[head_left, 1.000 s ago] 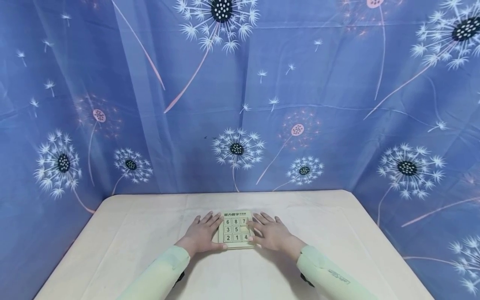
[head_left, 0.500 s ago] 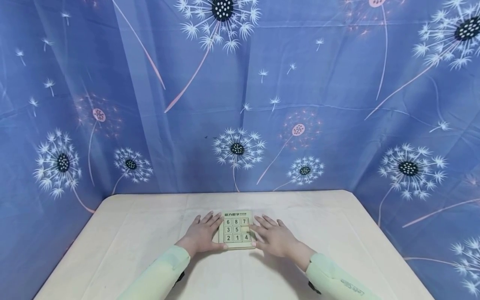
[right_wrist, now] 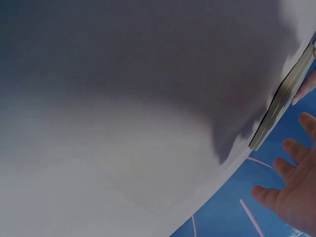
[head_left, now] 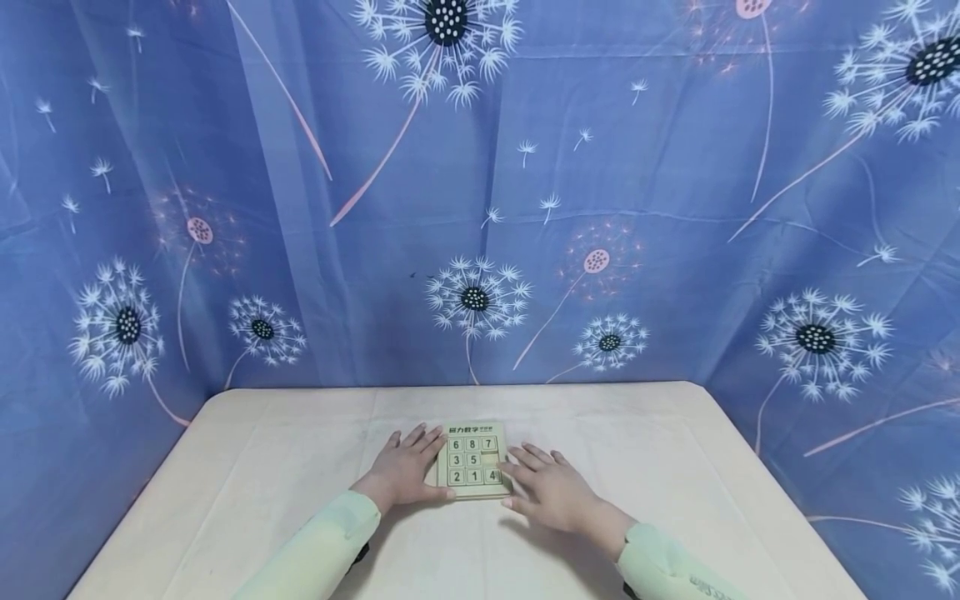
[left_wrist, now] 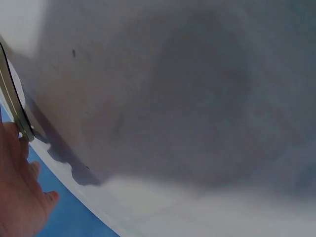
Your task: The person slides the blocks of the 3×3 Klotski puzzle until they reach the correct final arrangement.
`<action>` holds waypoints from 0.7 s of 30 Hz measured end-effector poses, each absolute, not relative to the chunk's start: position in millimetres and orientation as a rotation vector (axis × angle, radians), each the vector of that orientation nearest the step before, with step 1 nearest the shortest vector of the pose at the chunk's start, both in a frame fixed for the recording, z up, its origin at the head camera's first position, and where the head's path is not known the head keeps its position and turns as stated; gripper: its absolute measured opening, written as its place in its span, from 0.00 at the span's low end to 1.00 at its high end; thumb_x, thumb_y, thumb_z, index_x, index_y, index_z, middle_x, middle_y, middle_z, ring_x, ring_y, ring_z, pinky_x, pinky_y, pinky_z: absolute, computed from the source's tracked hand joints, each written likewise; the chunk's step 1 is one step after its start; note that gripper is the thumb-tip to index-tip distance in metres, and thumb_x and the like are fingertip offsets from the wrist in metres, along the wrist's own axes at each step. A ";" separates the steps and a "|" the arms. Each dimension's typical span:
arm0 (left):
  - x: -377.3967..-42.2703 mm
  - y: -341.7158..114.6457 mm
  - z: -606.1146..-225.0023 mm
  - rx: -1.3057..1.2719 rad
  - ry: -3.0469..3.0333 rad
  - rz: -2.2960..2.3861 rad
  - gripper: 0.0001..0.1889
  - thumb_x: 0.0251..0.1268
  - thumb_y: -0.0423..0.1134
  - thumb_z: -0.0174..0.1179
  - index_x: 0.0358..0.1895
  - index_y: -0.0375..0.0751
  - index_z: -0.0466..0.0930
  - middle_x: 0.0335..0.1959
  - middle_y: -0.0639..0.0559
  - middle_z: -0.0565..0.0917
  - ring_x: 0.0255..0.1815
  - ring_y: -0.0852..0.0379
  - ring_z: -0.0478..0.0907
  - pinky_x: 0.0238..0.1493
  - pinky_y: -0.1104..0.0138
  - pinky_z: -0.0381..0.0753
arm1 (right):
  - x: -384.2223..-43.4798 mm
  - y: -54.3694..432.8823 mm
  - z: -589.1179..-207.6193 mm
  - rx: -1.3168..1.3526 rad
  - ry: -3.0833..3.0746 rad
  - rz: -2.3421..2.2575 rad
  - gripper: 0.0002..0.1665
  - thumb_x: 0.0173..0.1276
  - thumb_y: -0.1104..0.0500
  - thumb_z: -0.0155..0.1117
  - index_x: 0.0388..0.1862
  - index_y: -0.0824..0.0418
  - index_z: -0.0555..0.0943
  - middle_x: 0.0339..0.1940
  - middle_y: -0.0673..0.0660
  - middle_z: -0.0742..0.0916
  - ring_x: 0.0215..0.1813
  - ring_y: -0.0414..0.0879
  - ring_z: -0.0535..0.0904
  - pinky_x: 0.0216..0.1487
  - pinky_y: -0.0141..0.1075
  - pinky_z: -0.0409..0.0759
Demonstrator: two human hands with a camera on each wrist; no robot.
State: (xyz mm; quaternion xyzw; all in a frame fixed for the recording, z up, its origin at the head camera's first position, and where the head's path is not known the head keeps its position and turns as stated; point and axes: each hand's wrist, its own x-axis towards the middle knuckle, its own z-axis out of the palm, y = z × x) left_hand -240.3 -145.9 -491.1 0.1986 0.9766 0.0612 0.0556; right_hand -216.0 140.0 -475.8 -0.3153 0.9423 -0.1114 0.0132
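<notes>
A pale sliding number puzzle [head_left: 477, 492] lies flat on the table, with rows 6 8 7, then 3 5 and a bare slot at the right, then 2 1 4. My left hand [head_left: 405, 469] rests against its left side, fingers extended along the edge and thumb at the lower left corner. At the right side, the index fingertip of my right hand [head_left: 553, 490] touches the number 4 tile [head_left: 491, 476]; its other fingers are spread, with the thumb near the lower right corner. Both wrist views catch the puzzle edge-on, as a thin slab [left_wrist: 15, 96] and another slab [right_wrist: 281, 103].
A cream-covered table [head_left: 300, 450] surrounds the puzzle. Behind it and along both sides hangs a blue curtain [head_left: 390, 317] printed with dandelions.
My right hand has drawn back slightly toward the near right, its index fingertip shifting from beside the bare slot down to the 4 tile. The left hand and tiles look unmoved.
</notes>
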 end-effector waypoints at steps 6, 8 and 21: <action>-240.4 -146.2 -492.6 0.604 2.968 0.185 0.52 0.59 0.74 0.60 0.80 0.46 0.61 0.83 0.52 0.63 0.85 0.45 0.57 0.82 0.41 0.59 | -213.7 141.0 -479.5 -0.972 2.936 -0.345 0.37 0.74 0.34 0.56 0.74 0.52 0.74 0.78 0.63 0.73 0.79 0.66 0.66 0.74 0.72 0.65; -241.2 -146.4 -493.5 0.605 2.967 0.186 0.52 0.60 0.74 0.60 0.80 0.47 0.60 0.83 0.52 0.63 0.85 0.45 0.57 0.82 0.41 0.59 | -213.2 141.7 -480.5 -0.976 2.934 -0.338 0.37 0.74 0.34 0.56 0.74 0.52 0.74 0.79 0.63 0.73 0.79 0.66 0.66 0.73 0.73 0.65; -244.2 -146.9 -496.1 0.609 2.962 0.196 0.52 0.60 0.73 0.61 0.81 0.46 0.59 0.83 0.51 0.62 0.85 0.44 0.56 0.82 0.40 0.57 | -209.0 142.0 -483.3 -0.971 2.907 -0.325 0.35 0.73 0.34 0.58 0.72 0.49 0.76 0.77 0.64 0.74 0.79 0.67 0.67 0.73 0.73 0.65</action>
